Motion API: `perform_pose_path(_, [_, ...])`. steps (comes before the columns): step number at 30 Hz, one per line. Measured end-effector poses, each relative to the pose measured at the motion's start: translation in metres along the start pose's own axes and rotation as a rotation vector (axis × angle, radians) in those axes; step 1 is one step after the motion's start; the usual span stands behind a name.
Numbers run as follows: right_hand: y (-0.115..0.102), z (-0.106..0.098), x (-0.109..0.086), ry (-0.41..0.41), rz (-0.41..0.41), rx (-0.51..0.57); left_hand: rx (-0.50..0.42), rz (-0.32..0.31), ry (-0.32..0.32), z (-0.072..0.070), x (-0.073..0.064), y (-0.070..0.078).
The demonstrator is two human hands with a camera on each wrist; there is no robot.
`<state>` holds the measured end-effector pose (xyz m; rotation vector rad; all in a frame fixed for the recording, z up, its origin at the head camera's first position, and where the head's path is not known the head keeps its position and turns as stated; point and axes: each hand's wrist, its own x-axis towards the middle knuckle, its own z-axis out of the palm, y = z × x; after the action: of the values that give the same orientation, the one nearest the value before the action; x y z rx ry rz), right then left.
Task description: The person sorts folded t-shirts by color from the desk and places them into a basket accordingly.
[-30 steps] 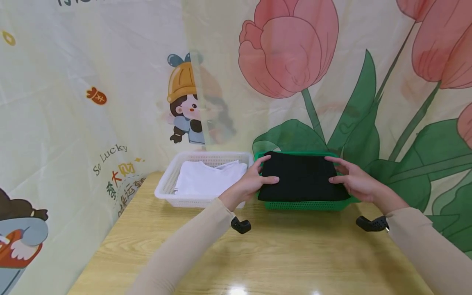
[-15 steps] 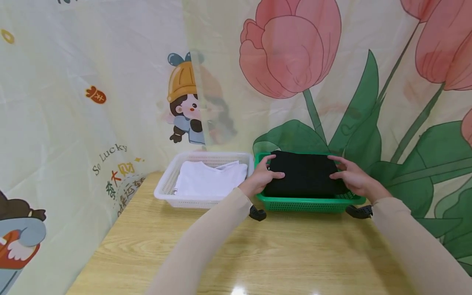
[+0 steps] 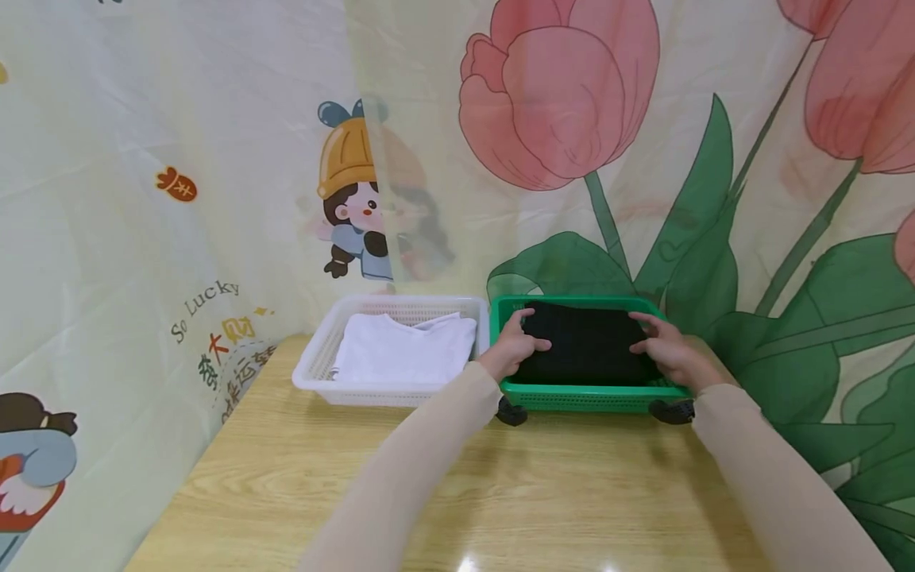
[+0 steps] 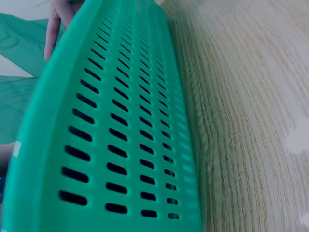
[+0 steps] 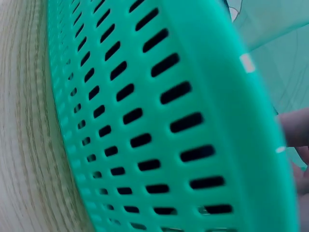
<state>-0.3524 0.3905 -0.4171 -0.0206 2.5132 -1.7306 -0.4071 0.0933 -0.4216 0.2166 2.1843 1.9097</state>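
Observation:
A folded black garment (image 3: 589,343) lies inside the green plastic basket (image 3: 586,397), close below its rim. My left hand (image 3: 511,345) holds the garment's left side, its thumb lying over the top and its index finger at the back corner. On the opposite side my right hand (image 3: 668,348) holds the right edge, with thumb and index finger over the fabric. The other fingers are largely hidden in the basket. Both wrist views mostly show the slotted green wall, with part of the right hand (image 5: 298,140) at the edge of the right wrist view.
A white plastic basket (image 3: 389,392) stands directly left of the green one and holds a folded white garment (image 3: 403,349). Both baskets sit on a wooden table (image 3: 572,492), near the back. Behind them hangs a printed curtain (image 3: 250,143) with tulips and cartoon figures.
Both hands have lowered the black garment from over the green basket's front rim down into it. The right hand has shifted slightly left. The white basket stays in place.

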Motion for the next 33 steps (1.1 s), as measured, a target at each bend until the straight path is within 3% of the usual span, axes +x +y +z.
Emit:
perform_pose_path(6, [0.003,0.003,0.002,0.025,0.009,0.025,0.012,-0.038,0.047,0.007,0.005,-0.004])
perform_pose_path(12, [0.007,0.002,0.000,0.002,0.011,0.048,0.014,-0.068,0.054,0.012,0.010,-0.005])
perform_pose_path(19, [0.013,0.003,0.004,-0.024,0.036,-0.026,0.025,-0.145,0.073,0.012,0.012,-0.008])
perform_pose_path(33, [0.015,0.007,0.004,-0.111,0.083,-0.132,0.087,-0.127,0.044,0.008,-0.004,-0.007])
